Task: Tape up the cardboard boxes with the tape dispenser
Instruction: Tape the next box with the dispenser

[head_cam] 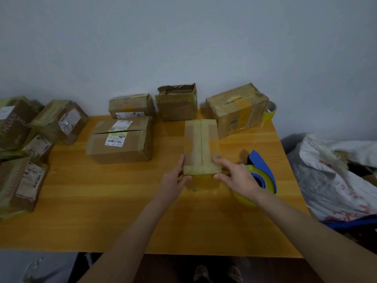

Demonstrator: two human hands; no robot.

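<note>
Cardboard box (201,144), its top seam taped, sits at frame centre on the table (122,201). Left hand (173,178) and right hand (238,176) clasp its near corners, probably to turn it. Dispenser (263,172) lies just right, within reach; other boxes (120,139) wait behind.

Bare forearms (130,231) at lower centre and lower right of the frame, ending in left hand (173,180) and right hand (238,177), both uncovered; bottom centre, two feet (201,272) in dim footwear, details unreadable.
</note>
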